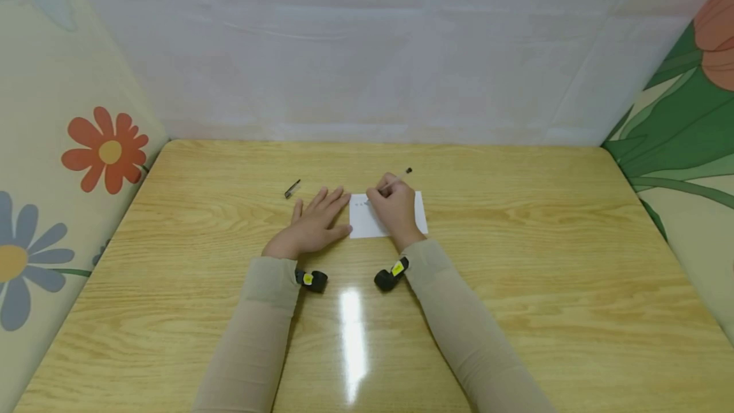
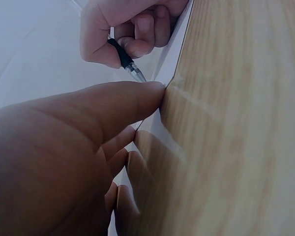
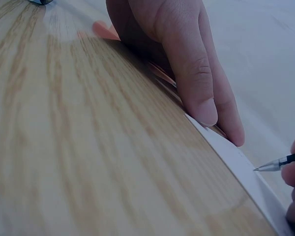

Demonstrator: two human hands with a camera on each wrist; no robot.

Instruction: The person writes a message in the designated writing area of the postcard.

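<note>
The right hand (image 1: pixel 395 208) pinches a slim pen with a clear barrel, a black grip and a silver cone tip (image 2: pixel 122 51), fingers curled round the grip above the white rectangular paper sheet (image 1: pixel 367 224). The left hand (image 1: pixel 314 225) grasps nothing: it lies palm down just left of the sheet, fingers stretched and spread, with the tips of thumb and forefinger touching the sheet's left edge.

Writing appears to be the step in hand. To do it well, the person should keep light, even pressure through the left fingertips so that the sheet cannot slide or turn, hold the pen low at its grip, and space the characters evenly along one line. The right hand would do best to avoid brushing fresh ink.

The sheet lies flat, its long sides running left to right, and looks smooth and uncreased where it shows; the right hand covers much of its middle. A short row of small dark marks sits near its upper left, too small to read. The pen point is at the row's right end; whether it touches the sheet is hard to tell.

Beyond the sheet's far left corner, a clear-and-black pen cap (image 1: pixel 292 188) lies on the glossy yellow wood-grain table (image 1: pixel 516 241).
</note>
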